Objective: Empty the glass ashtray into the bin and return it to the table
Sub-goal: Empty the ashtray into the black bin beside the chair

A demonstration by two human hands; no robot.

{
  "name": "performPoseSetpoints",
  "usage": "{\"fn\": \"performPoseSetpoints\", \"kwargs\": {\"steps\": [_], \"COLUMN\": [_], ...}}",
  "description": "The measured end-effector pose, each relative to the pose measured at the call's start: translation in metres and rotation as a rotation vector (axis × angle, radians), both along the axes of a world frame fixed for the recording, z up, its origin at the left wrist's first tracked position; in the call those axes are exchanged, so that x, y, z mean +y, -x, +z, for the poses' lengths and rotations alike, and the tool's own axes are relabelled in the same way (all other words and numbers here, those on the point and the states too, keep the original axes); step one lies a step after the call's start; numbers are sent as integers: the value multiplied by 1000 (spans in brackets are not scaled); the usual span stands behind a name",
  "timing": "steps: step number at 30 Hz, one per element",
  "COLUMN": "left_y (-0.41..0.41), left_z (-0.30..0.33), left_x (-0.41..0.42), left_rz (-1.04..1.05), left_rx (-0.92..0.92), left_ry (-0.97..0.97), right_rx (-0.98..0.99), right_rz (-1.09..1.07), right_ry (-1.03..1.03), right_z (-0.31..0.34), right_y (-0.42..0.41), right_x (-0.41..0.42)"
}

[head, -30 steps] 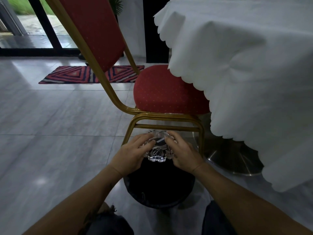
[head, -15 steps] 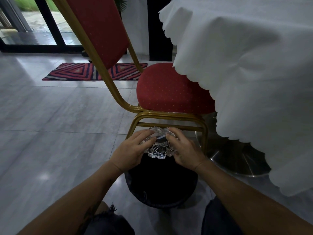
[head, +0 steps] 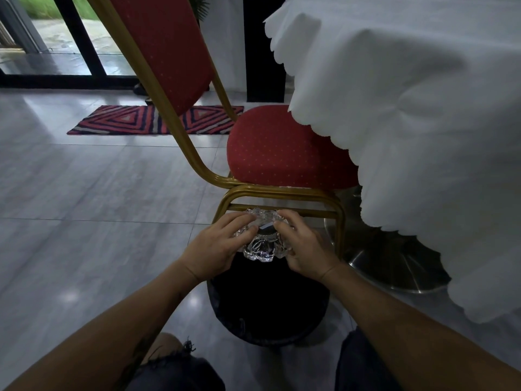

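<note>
Both hands [head: 215, 248] [head: 306, 249] gripping tilted ashtray [head: 260, 245] over bin [head: 225, 309].

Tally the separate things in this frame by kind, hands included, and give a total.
Hands: 2, left hand and right hand, both in a grip on the ashtray
Glass ashtray: 1
Black bin: 1
Red chair: 1
Table with white cloth: 1
Striped mat: 1
Total: 7

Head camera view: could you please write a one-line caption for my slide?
Both hands, left and right, hold a glass ashtray tilted over a black bin beside a red chair.
</note>
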State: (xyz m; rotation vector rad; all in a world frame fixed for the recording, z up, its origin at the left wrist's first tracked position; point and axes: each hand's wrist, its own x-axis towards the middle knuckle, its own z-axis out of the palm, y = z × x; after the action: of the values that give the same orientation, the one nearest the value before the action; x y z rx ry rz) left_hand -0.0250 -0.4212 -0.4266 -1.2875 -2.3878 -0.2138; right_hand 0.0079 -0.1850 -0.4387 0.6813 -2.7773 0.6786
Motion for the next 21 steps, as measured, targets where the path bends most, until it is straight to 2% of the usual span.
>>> {"fn": "performPoseSetpoints", "kwargs": {"steps": [16, 21], "left_y": [-3, -4], "left_z": [-12, -14], "left_x": [1, 1], "left_rz": [-18, 42], "left_rx": [52, -106], "left_ry": [-3, -73], "right_rx": [-2, 16], "right_rz": [75, 42], "right_ry": [-19, 64], "right_z": [-13, -13], "right_y": [2, 4], "right_x": [8, 9]}}
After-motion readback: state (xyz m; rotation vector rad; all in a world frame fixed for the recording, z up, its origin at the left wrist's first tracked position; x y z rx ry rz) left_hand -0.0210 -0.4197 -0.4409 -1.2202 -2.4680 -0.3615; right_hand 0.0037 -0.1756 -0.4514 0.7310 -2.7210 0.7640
